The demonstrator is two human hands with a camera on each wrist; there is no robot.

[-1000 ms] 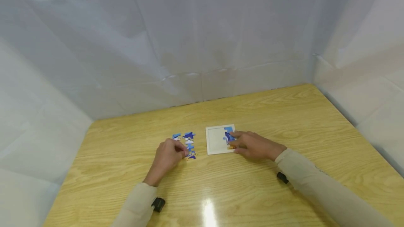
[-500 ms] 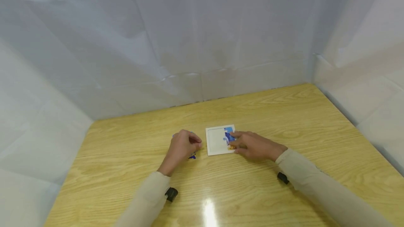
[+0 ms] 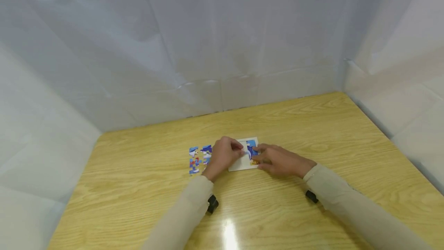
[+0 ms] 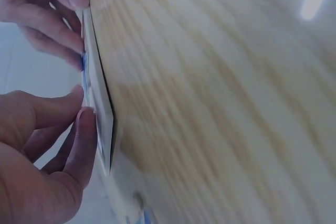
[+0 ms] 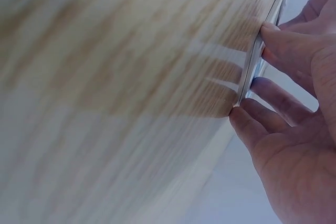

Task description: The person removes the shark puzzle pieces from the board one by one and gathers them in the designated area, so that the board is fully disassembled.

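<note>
the white puzzle tray [image 3: 239,163] lies flat on the wooden table [image 3: 312,126], near the middle of the head view. both hands meet over it. the left hand [image 3: 223,155] comes in from seven o'clock and covers the tray's left half; its fingers are curled, and in the left wrist view the thumb and a fingertip [image 4: 86,129] press against the near edge of the tray [image 4: 102,114]. whether a small piece sits between those fingertips cannot be told, as the hand hides that spot.

the right hand [image 3: 277,160] comes in from four o'clock and rests at the tray's right edge. its fingers are loosely bent, with the tips on the tray's right side; in the right wrist view the fingertips [image 5: 273,38] touch the thin rim of the tray [image 5: 260,56] and the thumb lies at its lower corner, so the hand steadies the tray rather than wrapping round it.

placed pieces [image 3: 251,150], blue with a bit of orange, fill the right part of the tray, showing between the two hands.

loose puzzle pieces [image 3: 197,159], blue, white and red, lie on the table at nine o'clock from the tray, just beyond the left hand and not touched by it.

both sleeves are beige. pale sheeting [image 3: 208,49] hangs behind and beside the table.
</note>
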